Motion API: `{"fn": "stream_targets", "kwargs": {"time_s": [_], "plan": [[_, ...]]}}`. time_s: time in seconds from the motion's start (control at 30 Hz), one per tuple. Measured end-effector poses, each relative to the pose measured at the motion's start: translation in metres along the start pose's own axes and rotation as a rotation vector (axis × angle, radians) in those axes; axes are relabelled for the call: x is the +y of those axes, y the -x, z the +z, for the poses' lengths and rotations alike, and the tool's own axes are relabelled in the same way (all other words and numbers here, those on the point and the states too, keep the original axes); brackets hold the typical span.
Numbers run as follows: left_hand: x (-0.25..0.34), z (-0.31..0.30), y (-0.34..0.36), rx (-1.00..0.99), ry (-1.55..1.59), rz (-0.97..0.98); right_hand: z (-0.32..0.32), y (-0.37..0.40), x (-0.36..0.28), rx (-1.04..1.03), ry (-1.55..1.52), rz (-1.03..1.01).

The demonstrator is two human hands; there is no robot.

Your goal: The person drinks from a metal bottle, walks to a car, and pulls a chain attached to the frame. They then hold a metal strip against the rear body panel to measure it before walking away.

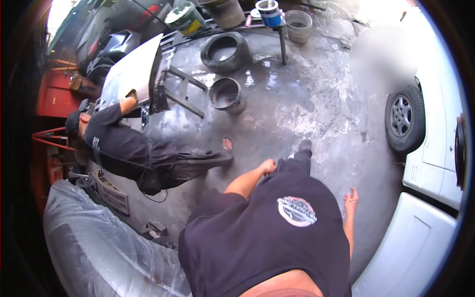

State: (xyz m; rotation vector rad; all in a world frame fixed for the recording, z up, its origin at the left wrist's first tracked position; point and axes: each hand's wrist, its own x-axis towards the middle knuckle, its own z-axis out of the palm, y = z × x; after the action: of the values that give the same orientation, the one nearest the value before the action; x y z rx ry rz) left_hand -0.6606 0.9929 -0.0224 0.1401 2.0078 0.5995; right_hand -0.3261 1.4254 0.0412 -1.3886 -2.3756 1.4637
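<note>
The left hand [268, 167] is curled, and whether anything is pinched cannot be told; the right hand's [351, 199] fingers are loosely spread, apart from the white vehicle [431, 172] rightward. Walking is suggested; for contact, closer reaching would be needed.

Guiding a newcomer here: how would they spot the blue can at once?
Find the white vehicle at right, then look to the upper left, near the picture's top edge. The blue can appears just left of a grey bucket. Its blue side sets it apart from that bucket.
</note>
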Motion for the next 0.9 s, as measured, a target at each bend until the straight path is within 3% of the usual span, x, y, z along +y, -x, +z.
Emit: {"fn": "stream_targets", "kwargs": {"time_s": [0.03, 0.1, 0.13, 0.17, 0.23, 0.43, 0.53, 0.6, 0.63, 0.7, 0.73, 0.83, 0.9], "plan": [[0.042, -0.023, -0.004, -0.017, 0.02, -0.068, 0.003, -0.007, 0.011, -0.054, 0.062, 0.007], [0.105, -0.054, -0.057, 0.065, 0.18, 0.094, -0.015, -0.032, -0.01, -0.097, 0.161, 0.019], [0.139, -0.072, -0.087, 0.116, 0.114, 0.183, -0.026, -0.041, -0.028, -0.109, 0.202, 0.046], [0.188, -0.096, -0.097, 0.054, 0.234, 0.076, -0.035, -0.058, -0.032, -0.099, 0.139, 0.144], [0.258, -0.129, -0.14, 0.061, 0.238, 0.134, -0.049, -0.097, -0.046, -0.059, 0.026, 0.271], [0.45, -0.2, -0.251, 0.067, 0.294, 0.226, -0.072, -0.294, -0.08, -0.045, 0.004, 0.284], [0.496, -0.203, -0.309, 0.067, 0.388, 0.128, -0.092, -0.429, -0.089, -0.084, 0.074, 0.258], [0.515, -0.199, -0.329, 0.068, 0.434, -0.009, -0.104, -0.528, -0.073, 0.1, 0.289, -0.188], [0.521, -0.194, -0.336, 0.109, 0.47, -0.054, -0.123, -0.565, -0.094, 0.107, 0.285, -0.194], [0.548, -0.203, -0.354, 0.114, 0.33, -0.033, -0.171, -0.664, -0.172, -0.036, 0.176, 0.042], [0.57, -0.207, -0.344, 0.147, 0.257, -0.051, -0.193, -0.705, -0.204, -0.037, 0.178, 0.032], [0.582, -0.209, -0.389, 0.161, 0.51, -0.044, -0.255, -0.824, -0.306, -0.103, 0.408, -0.171], [0.601, -0.217, -0.425, 0.332, 0.503, 0.258, -0.274, -0.916, -0.363, -0.134, 0.432, -0.184]]}}
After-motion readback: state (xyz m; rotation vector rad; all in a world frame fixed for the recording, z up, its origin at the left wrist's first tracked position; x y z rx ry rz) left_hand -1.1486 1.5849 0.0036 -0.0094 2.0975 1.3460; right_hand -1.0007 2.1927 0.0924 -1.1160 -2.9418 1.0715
